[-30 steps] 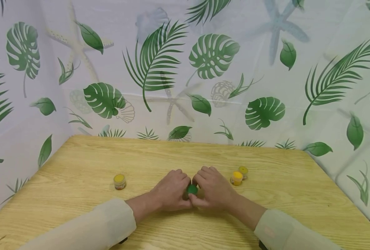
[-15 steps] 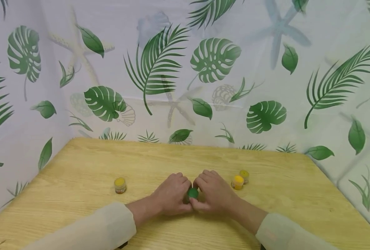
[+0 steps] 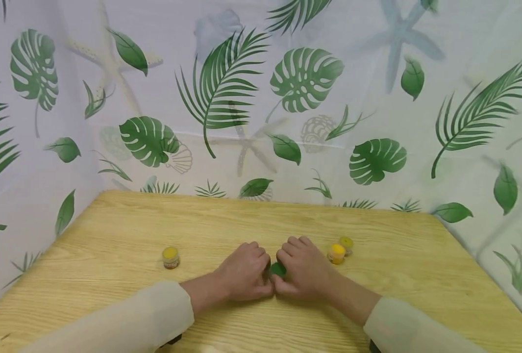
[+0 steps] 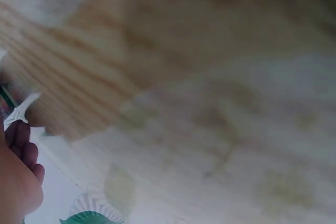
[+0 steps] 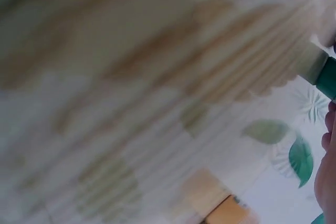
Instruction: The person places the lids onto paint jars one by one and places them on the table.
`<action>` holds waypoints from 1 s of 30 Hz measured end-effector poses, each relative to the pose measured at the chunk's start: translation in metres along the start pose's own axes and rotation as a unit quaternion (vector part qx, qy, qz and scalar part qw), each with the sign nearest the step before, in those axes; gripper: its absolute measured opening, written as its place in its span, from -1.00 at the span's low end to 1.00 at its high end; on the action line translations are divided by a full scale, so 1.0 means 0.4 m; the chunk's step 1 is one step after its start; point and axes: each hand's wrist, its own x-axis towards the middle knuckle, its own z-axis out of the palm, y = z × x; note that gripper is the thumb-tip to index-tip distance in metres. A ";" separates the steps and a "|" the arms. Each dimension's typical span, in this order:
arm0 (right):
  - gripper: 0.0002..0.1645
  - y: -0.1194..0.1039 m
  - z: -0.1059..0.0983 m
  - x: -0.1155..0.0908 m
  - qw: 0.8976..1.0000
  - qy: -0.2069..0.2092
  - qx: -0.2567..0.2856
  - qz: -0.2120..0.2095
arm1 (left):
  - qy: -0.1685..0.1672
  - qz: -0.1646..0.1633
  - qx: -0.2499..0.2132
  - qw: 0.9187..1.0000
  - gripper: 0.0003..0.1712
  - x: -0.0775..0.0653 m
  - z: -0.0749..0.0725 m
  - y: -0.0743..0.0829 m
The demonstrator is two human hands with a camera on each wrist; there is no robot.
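Observation:
A small jar with a green top (image 3: pixel 278 269) is between my two hands near the middle of the table, mostly covered by fingers. My left hand (image 3: pixel 245 272) curls its fingers round the jar's left side. From the right, my right hand (image 3: pixel 304 269) grips it with bent fingers and thumb. The thumbs nearly meet on the near side. In the right wrist view, the jar's green part (image 5: pixel 327 78) shows at the right edge, with a pale part beside it. Only the curled fingers (image 4: pixel 23 142) of my left hand show clearly in the left wrist view.
A small yellow-topped jar (image 3: pixel 170 258) stands to the left on the wooden table (image 3: pixel 225 220). Just beyond my right hand are an orange-yellow jar (image 3: pixel 337 254) and another yellow-topped jar (image 3: pixel 346 244). A leaf-printed cloth (image 3: pixel 305 162) hangs behind the table.
The green top has shifted slightly right and looks more tilted, with more of it covered by my right hand. The thumbs have moved a little. The other jars have stayed in place.

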 end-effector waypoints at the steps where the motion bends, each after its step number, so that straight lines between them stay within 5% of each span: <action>1: -0.68 0.005 0.002 -0.003 1.000 0.001 -0.010 -0.001 | -0.008 -0.006 0.000 1.000 -0.57 -0.002 0.000 -0.003; 18: -0.71 0.148 -0.008 -0.124 0.996 -0.003 -0.090 0.027 | -0.025 -0.067 0.001 0.997 -0.57 -0.114 -0.033 -0.139; 30: -0.67 0.201 -0.043 -0.182 0.995 -0.010 -0.066 0.076 | -0.011 -0.139 -0.003 0.990 -0.53 -0.199 -0.072 -0.253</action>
